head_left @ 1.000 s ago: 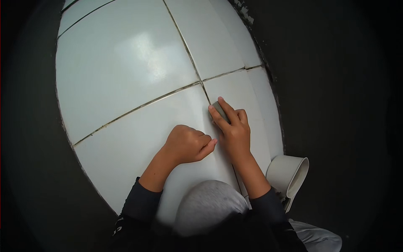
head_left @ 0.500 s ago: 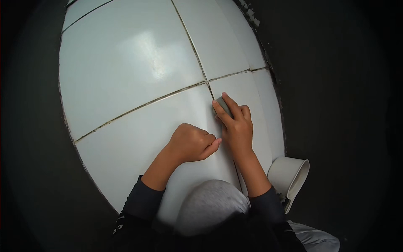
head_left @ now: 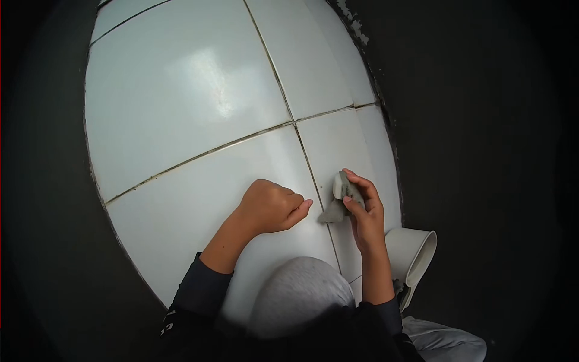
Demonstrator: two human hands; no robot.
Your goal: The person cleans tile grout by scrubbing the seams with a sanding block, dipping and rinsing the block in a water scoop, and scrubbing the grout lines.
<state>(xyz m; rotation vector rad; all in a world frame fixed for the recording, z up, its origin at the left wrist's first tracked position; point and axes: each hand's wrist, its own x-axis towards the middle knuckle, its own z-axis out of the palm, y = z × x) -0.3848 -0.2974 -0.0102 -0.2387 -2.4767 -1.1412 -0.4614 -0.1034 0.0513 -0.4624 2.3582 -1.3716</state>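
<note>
My right hand (head_left: 369, 214) grips a small grey block with a whitish face (head_left: 339, 186), held between thumb and fingers over the right-hand tile. A soft-looking grey patch (head_left: 333, 212) shows just below the block, by the tile joint; I cannot tell whether it is part of the block, paste or shadow. My left hand (head_left: 271, 206) is closed in a fist over the white tile (head_left: 181, 211), left of the joint. Whatever the fist may contain is hidden. Dark, dirty joints (head_left: 306, 154) run between the glossy white tiles.
A whitish round plastic container (head_left: 410, 253), its open side facing right, lies by my right forearm. My light grey clothed knee (head_left: 301, 295) rises at the bottom centre. Dark ground (head_left: 476, 151) borders the tiles on both sides.
My right hand has come back from the tile joint, down and to the right, and has turned the block so that its whitish face shows. The left fist has hardly moved.
</note>
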